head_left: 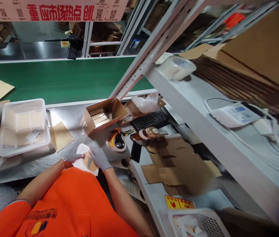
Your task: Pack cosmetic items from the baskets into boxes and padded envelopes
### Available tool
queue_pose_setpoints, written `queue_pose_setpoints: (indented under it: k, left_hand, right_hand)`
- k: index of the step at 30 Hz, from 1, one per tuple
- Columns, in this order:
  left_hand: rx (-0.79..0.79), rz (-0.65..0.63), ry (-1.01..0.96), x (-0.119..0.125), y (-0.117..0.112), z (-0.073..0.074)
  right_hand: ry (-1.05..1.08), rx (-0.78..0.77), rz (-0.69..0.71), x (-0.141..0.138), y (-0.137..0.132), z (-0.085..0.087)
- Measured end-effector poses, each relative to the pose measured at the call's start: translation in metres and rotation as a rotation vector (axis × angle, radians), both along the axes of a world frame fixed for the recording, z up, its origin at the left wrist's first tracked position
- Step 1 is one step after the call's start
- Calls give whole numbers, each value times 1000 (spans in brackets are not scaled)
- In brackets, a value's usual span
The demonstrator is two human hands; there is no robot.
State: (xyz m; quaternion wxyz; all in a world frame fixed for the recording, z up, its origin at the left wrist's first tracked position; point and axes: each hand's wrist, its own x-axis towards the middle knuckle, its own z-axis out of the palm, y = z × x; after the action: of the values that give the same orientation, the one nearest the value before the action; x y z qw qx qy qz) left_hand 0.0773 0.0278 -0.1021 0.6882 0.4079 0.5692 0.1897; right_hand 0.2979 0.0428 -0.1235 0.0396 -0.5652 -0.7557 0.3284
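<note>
Close to my body, a white sheet (82,148) with a tan area on it is held between my two gloved hands. My left hand (73,157) grips its left side, with a dark fingertip showing near a small dark mark. On the right edge, my right hand (100,157) has its fingers closed on the same sheet. Whether the tan area is part of the sheet or a separate piece, I cannot tell. A tan cardboard envelope (61,135) lies on the metal table beyond my left hand. Past my right hand sits a tape dispenser (117,141).
An open carton (104,120) holds several small boxes. White plastic baskets (3,131) stand at left, before a green conveyor belt (62,79). Rightward are a keyboard (149,120), a dark phone (136,152), flattened cardboard (186,161) and an overhanging shelf (203,121).
</note>
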Motion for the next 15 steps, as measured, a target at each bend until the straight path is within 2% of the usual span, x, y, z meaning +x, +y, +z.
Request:
queue_pose_setpoints:
  k: [3,5,9,15]
  left_hand:
    - [-145,131,-99,0,-6,-2]
    - [-167,166,-174,-2,-7,-1]
    - [-180,143,-335,-6,-6,3]
    - [-187,161,-293,-9,-3,-6]
  right_hand:
    - [-13,-1,30,-1,-2,-2]
    - [-45,24,58,-3,-5,-1]
    - [-130,43,62,-11,-6,1]
    - [-119,13,-23,-15,-2,-1]
